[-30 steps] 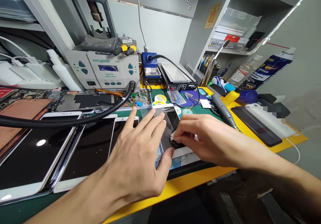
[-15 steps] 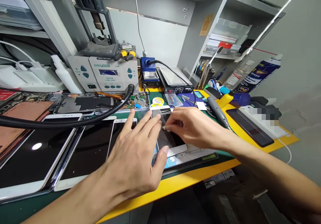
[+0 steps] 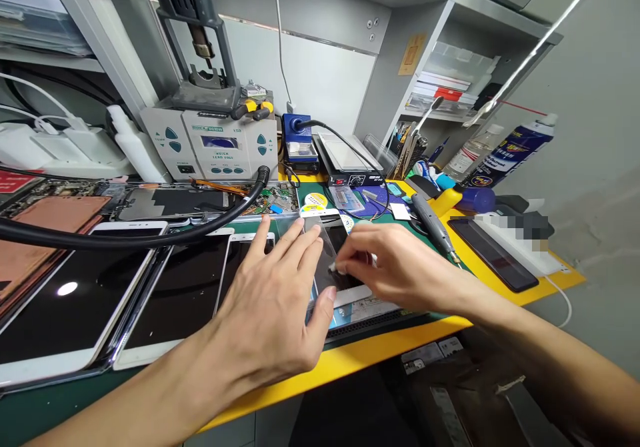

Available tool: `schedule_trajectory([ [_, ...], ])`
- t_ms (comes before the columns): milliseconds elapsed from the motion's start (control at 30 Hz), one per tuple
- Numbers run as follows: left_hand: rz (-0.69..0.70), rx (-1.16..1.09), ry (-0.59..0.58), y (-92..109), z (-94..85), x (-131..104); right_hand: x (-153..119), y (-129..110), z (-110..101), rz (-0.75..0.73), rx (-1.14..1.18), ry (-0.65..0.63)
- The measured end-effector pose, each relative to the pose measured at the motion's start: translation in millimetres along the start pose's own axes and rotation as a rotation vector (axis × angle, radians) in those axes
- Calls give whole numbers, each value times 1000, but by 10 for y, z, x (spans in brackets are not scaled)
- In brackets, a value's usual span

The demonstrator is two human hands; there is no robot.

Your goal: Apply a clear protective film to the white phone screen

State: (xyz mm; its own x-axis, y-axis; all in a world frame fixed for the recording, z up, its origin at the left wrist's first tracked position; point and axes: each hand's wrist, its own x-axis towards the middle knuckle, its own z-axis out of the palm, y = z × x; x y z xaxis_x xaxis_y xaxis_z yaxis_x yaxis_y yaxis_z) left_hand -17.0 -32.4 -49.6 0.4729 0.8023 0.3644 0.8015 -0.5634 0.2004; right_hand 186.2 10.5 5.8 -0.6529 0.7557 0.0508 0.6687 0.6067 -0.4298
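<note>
Head view: white-edged panel (image 3: 353, 295) on patterned base (image 3: 350, 315), beneath right hand (image 3: 385, 260).
Left hand (image 3: 275, 300): spread open, gripping nothing, resting on clear film (image 3: 323, 253).
Right fingertips: pinched around white scrap (image 3: 333, 267), material unclear.
Risk: uneven pressure could shift film or panel.
</note>
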Motion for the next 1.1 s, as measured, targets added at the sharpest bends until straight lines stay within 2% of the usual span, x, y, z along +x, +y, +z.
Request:
schedule_trajectory([
  [100, -8, 17, -7, 2, 6, 10, 157, 52, 25, 24, -28, 55],
  [167, -10, 23, 6, 1, 9, 13, 169, 55, 24, 14, -20, 50],
  [400, -5, 13, 35, -1, 8, -1, -277, -88, -69, 21, 93, -128],
  [500, -14, 7, 26, 2, 7, -7, -323, -40, -123, 124, 222, -89],
  [567, -15, 1, 12, 2, 8, -7, -228, 27, -136, 196, 250, 28],
  [633, -16, -2, 4, -2, 12, -3, -59, 85, -112, 200, 202, 115],
  [733, -15, 4, 19, -9, 23, 3, 211, 119, -11, 94, 66, 137],
  [833, -16, 3, 28, -9, 29, 2, 324, 114, 99, -44, -49, 140],
  [967, -25, -4, 20, 0, 14, -10, 159, 79, 82, -128, -49, 56],
  [1100, -26, -9, 17, -13, 16, -25, -147, 8, -118, -121, 59, -163],
])
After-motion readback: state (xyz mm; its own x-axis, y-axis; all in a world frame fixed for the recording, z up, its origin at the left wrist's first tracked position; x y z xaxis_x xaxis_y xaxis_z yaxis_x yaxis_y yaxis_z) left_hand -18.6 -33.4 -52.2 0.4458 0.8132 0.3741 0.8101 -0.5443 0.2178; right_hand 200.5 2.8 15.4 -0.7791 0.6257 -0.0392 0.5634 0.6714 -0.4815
